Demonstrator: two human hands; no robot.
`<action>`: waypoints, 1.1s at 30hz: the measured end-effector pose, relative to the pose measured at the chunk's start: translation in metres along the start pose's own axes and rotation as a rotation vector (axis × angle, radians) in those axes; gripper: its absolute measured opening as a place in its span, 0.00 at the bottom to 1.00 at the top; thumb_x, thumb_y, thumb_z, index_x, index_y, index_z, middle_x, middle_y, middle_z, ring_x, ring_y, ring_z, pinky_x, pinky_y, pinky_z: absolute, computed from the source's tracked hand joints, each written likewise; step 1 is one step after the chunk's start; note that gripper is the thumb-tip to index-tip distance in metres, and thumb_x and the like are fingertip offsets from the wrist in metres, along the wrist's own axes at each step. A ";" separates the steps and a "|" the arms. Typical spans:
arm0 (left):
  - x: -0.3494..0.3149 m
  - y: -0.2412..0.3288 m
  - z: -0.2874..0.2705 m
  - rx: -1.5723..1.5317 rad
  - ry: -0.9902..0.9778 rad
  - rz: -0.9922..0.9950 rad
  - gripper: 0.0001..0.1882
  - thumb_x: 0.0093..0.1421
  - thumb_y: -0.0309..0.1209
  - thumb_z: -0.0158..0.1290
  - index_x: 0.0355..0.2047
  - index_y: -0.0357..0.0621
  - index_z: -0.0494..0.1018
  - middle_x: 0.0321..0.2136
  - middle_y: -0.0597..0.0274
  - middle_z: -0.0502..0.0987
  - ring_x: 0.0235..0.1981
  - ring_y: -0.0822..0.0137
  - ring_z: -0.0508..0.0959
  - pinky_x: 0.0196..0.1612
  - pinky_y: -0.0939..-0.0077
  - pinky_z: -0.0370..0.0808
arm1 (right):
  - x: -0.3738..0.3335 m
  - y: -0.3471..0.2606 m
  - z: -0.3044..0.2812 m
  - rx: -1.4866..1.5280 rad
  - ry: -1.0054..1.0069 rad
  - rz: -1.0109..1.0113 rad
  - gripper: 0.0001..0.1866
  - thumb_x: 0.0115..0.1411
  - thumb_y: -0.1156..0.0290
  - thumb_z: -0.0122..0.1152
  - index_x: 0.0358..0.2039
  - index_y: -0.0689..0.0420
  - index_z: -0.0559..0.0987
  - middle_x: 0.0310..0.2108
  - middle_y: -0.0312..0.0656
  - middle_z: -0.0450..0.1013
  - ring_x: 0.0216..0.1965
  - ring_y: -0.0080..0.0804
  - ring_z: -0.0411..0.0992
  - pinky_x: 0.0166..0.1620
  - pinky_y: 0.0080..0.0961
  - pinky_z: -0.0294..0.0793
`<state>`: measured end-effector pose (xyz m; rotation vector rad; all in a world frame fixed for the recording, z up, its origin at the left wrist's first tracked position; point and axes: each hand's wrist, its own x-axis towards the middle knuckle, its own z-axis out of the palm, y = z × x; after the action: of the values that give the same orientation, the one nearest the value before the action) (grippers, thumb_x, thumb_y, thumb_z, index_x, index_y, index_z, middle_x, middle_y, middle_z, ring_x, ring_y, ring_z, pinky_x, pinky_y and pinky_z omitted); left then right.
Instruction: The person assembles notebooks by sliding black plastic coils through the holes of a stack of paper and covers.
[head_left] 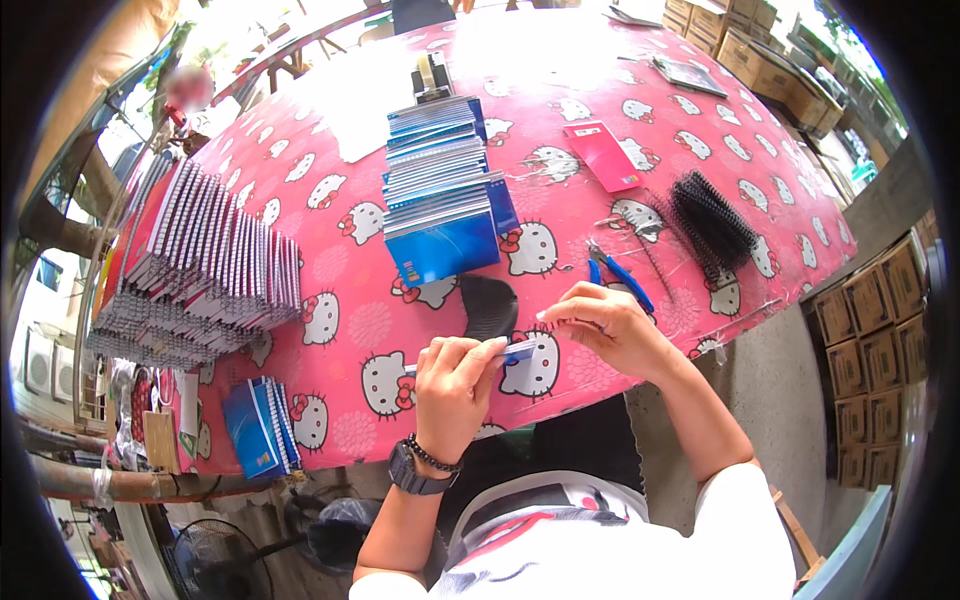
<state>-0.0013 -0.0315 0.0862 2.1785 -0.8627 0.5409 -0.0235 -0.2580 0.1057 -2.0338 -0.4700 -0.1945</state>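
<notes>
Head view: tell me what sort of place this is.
Probably a small notebook-binding workshop, judging by the stacked spiral notebooks, the bundle of black binding coils and the blue-handled cutters.

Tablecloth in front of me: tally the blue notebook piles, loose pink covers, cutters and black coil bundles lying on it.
Blue notebook piles: 2 (long central row, small left-hand pile)
Loose pink cover: 1
Blue-handled cutters: 1
Black coil bundle: 1
Total: 5

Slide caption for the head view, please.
Left hand holds a blue booklet over a pink table, right hand beside it; blue-handled cutters and black binding coils lie nearby.
</notes>
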 end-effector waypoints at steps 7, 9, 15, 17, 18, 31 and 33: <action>-0.002 0.001 -0.002 0.011 -0.015 0.001 0.12 0.47 0.23 0.59 0.35 0.47 0.79 0.26 0.66 0.73 0.30 0.64 0.72 0.35 0.70 0.67 | -0.005 0.006 0.004 0.039 -0.007 -0.007 0.10 0.53 0.80 0.63 0.36 0.59 0.77 0.32 0.39 0.72 0.32 0.32 0.72 0.35 0.25 0.72; -0.001 0.001 -0.002 0.002 -0.020 0.006 0.13 0.46 0.22 0.59 0.35 0.47 0.79 0.26 0.66 0.73 0.30 0.64 0.72 0.35 0.70 0.67 | -0.004 0.010 0.004 0.065 -0.035 -0.072 0.10 0.53 0.80 0.62 0.37 0.59 0.77 0.32 0.40 0.72 0.32 0.32 0.72 0.35 0.25 0.72; -0.003 0.002 -0.002 0.015 -0.033 -0.011 0.12 0.48 0.26 0.60 0.35 0.48 0.79 0.27 0.65 0.74 0.31 0.63 0.73 0.36 0.69 0.67 | -0.005 0.006 0.001 0.083 -0.282 0.190 0.13 0.56 0.78 0.60 0.43 0.59 0.75 0.30 0.42 0.72 0.30 0.33 0.72 0.33 0.26 0.72; -0.002 0.007 -0.003 0.029 -0.030 -0.037 0.13 0.49 0.29 0.61 0.37 0.48 0.78 0.28 0.65 0.75 0.32 0.63 0.73 0.38 0.68 0.66 | -0.002 -0.004 0.005 0.072 -0.147 0.131 0.16 0.58 0.77 0.59 0.48 0.58 0.72 0.28 0.44 0.73 0.28 0.35 0.73 0.32 0.28 0.72; 0.003 0.015 -0.003 0.031 -0.019 -0.051 0.13 0.49 0.30 0.61 0.38 0.48 0.77 0.29 0.65 0.75 0.33 0.63 0.73 0.39 0.67 0.65 | -0.002 -0.007 0.005 0.062 -0.078 0.102 0.18 0.59 0.76 0.58 0.50 0.57 0.70 0.27 0.45 0.73 0.27 0.36 0.73 0.32 0.29 0.72; 0.000 0.019 0.005 0.062 -0.111 0.051 0.11 0.54 0.36 0.58 0.37 0.50 0.74 0.32 0.67 0.76 0.36 0.65 0.74 0.41 0.67 0.61 | 0.064 0.039 0.032 -0.397 -0.376 -0.088 0.34 0.43 0.63 0.72 0.52 0.50 0.71 0.62 0.56 0.56 0.60 0.56 0.57 0.59 0.44 0.62; -0.005 0.016 0.005 0.069 -0.127 0.072 0.11 0.54 0.37 0.57 0.37 0.51 0.74 0.31 0.68 0.76 0.35 0.65 0.74 0.41 0.67 0.61 | 0.067 0.043 0.047 -0.584 -0.380 -0.185 0.34 0.41 0.62 0.72 0.51 0.48 0.72 0.60 0.59 0.57 0.59 0.56 0.59 0.58 0.44 0.63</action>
<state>-0.0152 -0.0415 0.0872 2.2706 -1.0074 0.4778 0.0523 -0.2188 0.0694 -2.6134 -0.9241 -0.0549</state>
